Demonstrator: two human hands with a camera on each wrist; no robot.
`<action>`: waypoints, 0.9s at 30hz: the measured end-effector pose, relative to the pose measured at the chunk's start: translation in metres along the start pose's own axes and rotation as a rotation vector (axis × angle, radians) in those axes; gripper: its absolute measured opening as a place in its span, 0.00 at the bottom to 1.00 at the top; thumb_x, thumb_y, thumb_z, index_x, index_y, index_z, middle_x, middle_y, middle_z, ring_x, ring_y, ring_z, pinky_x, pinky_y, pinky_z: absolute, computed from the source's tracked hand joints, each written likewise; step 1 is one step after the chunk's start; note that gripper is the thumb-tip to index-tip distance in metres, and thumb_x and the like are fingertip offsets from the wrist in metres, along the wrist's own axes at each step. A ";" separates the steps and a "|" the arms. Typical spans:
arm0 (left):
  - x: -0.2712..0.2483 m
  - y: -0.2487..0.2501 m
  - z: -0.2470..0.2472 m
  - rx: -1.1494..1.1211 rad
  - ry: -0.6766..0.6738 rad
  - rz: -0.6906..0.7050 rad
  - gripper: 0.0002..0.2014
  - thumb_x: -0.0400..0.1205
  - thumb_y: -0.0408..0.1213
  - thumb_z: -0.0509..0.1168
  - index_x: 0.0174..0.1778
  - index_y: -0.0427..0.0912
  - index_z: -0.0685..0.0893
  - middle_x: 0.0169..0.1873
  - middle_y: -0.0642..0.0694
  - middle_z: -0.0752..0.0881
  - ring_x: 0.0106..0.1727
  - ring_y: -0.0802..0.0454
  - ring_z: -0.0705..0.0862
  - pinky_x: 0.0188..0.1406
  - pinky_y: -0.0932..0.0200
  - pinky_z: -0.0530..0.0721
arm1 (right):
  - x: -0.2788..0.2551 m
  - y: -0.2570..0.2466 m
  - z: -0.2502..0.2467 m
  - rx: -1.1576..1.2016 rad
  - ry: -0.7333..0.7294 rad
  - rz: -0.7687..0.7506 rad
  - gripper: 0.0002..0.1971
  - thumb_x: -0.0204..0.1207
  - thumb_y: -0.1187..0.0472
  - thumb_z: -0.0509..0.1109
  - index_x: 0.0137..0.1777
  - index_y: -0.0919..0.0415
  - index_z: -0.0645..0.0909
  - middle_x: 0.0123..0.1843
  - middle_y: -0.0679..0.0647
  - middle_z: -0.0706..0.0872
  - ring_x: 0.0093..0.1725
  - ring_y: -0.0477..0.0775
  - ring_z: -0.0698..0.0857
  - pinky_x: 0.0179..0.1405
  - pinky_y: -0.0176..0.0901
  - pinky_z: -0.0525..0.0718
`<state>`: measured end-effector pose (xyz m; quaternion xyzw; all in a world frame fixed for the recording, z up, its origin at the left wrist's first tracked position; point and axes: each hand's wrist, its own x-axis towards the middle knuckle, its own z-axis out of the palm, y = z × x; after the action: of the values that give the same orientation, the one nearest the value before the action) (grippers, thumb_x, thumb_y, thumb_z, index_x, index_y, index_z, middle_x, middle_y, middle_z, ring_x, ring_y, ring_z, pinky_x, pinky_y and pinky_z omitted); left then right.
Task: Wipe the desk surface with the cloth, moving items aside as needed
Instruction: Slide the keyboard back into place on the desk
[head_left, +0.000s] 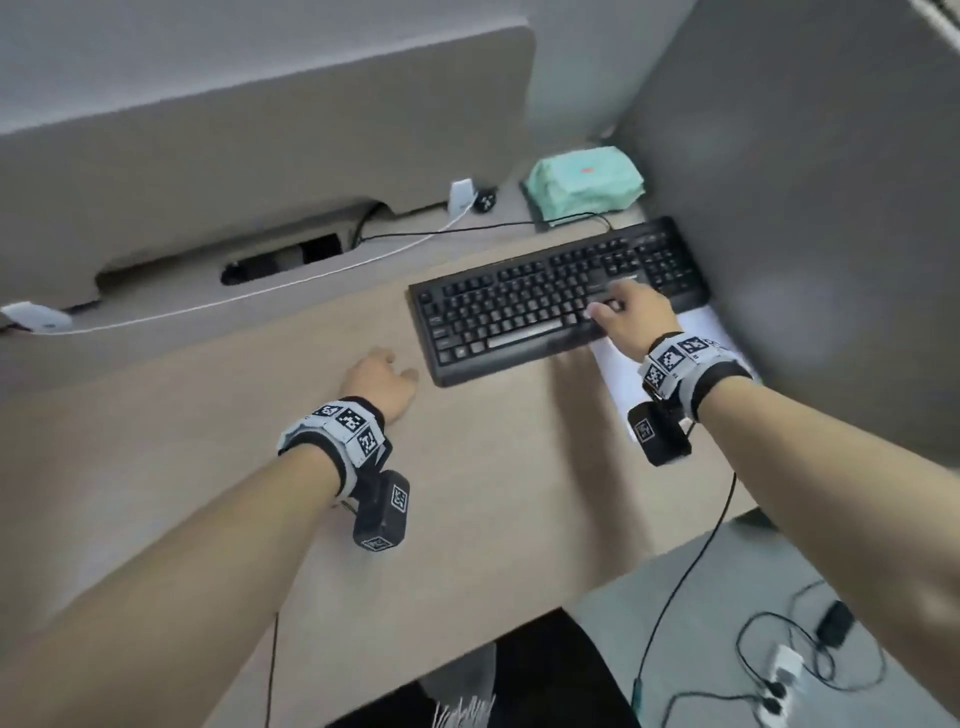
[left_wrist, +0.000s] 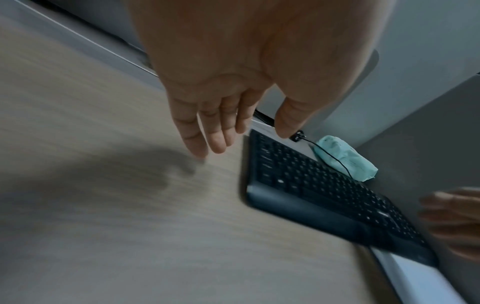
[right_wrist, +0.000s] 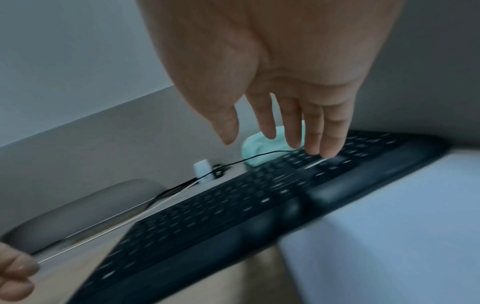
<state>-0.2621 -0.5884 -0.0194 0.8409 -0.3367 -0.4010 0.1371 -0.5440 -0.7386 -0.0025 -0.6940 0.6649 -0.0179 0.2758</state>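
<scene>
A black keyboard (head_left: 545, 301) (left_wrist: 324, 185) (right_wrist: 221, 205) lies at an angle on the right of the wooden desk (head_left: 234, 441), its right end over a white sheet (head_left: 618, 374) (right_wrist: 389, 226). Behind it in the corner sits a mint-green bundle (head_left: 584, 179) (left_wrist: 342, 158) (right_wrist: 255, 144), a folded cloth or a wrapped pack. My right hand (head_left: 631, 312) (right_wrist: 285, 127) hangs over the keyboard's right half, fingers straight and holding nothing; blur hides whether they touch the keys. My left hand (head_left: 382, 382) (left_wrist: 221, 127) hovers empty just above the desk by the keyboard's near left corner.
A white cable (head_left: 234, 299) runs along the back of the desk from a white charger (head_left: 36, 317) to a white plug (head_left: 461, 195). The keyboard's black cord (head_left: 467, 228) enters a cable slot (head_left: 280, 260). A grey partition (head_left: 805, 208) walls the right side. Loose cables (head_left: 779, 670) lie on the floor.
</scene>
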 end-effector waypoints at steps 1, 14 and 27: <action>0.010 0.022 0.012 -0.008 0.004 -0.013 0.24 0.81 0.46 0.65 0.72 0.39 0.75 0.66 0.40 0.83 0.66 0.38 0.81 0.69 0.49 0.77 | 0.014 0.018 -0.012 0.013 0.013 0.034 0.25 0.81 0.49 0.68 0.72 0.65 0.77 0.69 0.64 0.83 0.68 0.65 0.81 0.66 0.49 0.76; 0.091 0.076 0.057 -0.131 0.226 -0.331 0.31 0.78 0.49 0.69 0.69 0.29 0.73 0.64 0.29 0.81 0.62 0.30 0.82 0.64 0.43 0.80 | 0.122 0.106 -0.031 0.128 0.027 0.220 0.31 0.77 0.45 0.71 0.73 0.62 0.70 0.68 0.67 0.79 0.68 0.69 0.79 0.67 0.54 0.77; 0.096 0.069 0.039 -0.114 0.197 -0.363 0.39 0.75 0.61 0.67 0.70 0.30 0.74 0.65 0.31 0.81 0.61 0.31 0.82 0.63 0.42 0.81 | 0.122 0.079 -0.035 0.069 0.043 0.276 0.40 0.73 0.34 0.69 0.76 0.61 0.68 0.74 0.67 0.72 0.74 0.70 0.71 0.71 0.60 0.72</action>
<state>-0.2809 -0.7025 -0.0656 0.9139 -0.1415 -0.3531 0.1421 -0.6163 -0.8622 -0.0466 -0.5856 0.7587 -0.0176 0.2849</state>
